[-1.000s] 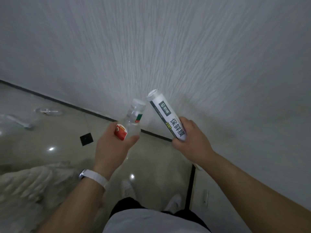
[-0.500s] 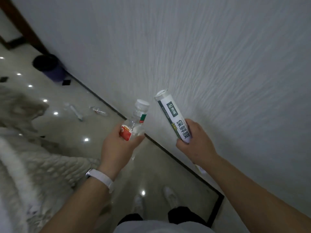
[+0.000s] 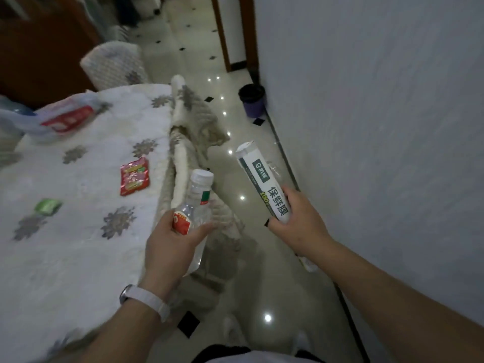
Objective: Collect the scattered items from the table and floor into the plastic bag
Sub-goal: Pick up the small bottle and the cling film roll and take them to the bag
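My left hand (image 3: 170,244) grips a clear plastic bottle (image 3: 197,203) with a white cap and a red label, held upright beside the table edge. My right hand (image 3: 298,224) holds a white roll of cling film (image 3: 262,179) by its lower end, tilted up and to the left. On the table's white floral cloth (image 3: 78,258) lie a red snack packet (image 3: 134,176) and a small green packet (image 3: 47,206). A plastic bag (image 3: 52,119) with red print lies at the table's far left corner.
A white wall (image 3: 379,127) runs close on my right. A dark purple bin (image 3: 252,100) stands on the shiny tiled floor by the wall ahead. A covered chair (image 3: 112,64) stands beyond the table. A small clear item (image 3: 275,170) lies on the floor near the skirting.
My view has swung left from the wall and floor to the table, bringing the packets and bag into sight. Both hands keep the same hold on the bottle and the roll.
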Tool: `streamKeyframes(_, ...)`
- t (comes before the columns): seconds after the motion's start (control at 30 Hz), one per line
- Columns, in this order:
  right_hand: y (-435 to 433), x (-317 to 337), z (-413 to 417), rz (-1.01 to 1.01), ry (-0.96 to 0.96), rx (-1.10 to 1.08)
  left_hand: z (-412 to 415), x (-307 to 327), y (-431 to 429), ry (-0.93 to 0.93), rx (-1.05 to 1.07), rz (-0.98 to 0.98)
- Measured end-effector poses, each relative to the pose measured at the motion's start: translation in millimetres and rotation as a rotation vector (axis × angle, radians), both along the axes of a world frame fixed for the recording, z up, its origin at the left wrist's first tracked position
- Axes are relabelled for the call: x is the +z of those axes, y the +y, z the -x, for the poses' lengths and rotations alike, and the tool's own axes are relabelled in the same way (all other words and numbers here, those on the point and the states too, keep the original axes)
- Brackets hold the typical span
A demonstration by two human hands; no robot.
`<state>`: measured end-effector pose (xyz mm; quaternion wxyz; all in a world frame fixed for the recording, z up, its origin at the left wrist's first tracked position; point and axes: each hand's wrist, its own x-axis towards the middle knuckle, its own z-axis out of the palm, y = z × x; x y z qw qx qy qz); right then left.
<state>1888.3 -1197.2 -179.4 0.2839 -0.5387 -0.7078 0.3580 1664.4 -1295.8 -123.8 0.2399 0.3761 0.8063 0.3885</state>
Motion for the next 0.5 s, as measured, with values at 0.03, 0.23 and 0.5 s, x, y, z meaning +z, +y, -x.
streamKeyframes(0.03,-3,3,17,-0.003,0.013,0.050,11,1,-14,-0.006,0.055,-0.011)
streamKeyframes(0.23,-43,22,120,-0.023,0.032,0.369,79,-1,-106,-0.047,0.325,-0.083)
streamKeyframes(0.5,-127,46,273,0.003,0.049,0.549,201,-18,-221,-0.168,0.525,-0.157)
